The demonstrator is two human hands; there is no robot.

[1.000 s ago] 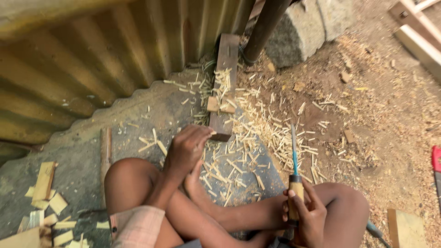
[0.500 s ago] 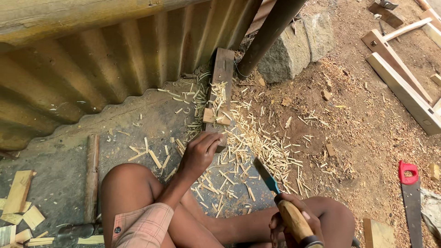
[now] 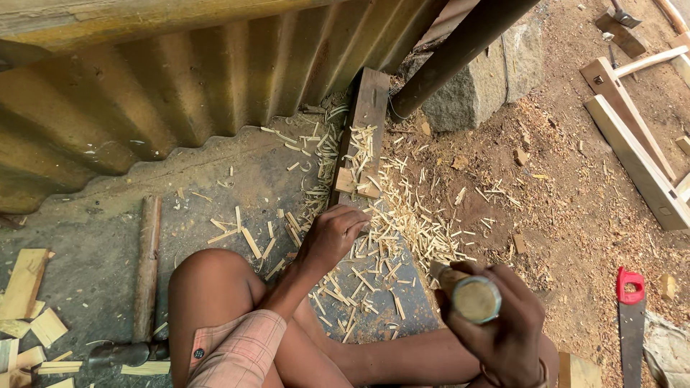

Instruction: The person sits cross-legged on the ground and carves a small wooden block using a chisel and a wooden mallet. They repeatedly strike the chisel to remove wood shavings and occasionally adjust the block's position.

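Resting on the ground among shavings, the left hand (image 3: 332, 237) presses its bent fingers on the near end of a plank (image 3: 365, 129), which runs away toward the metal sheet (image 3: 180, 86). The right hand (image 3: 496, 327) is closed around a wooden tool handle (image 3: 474, 298), raised to the plank's right.

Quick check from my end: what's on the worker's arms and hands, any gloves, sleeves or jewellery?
Both arms are bare, with no sleeves in view. The left hand has no glove or ring visible. The right hand is gloveless too, with a thin bangle at the wrist.
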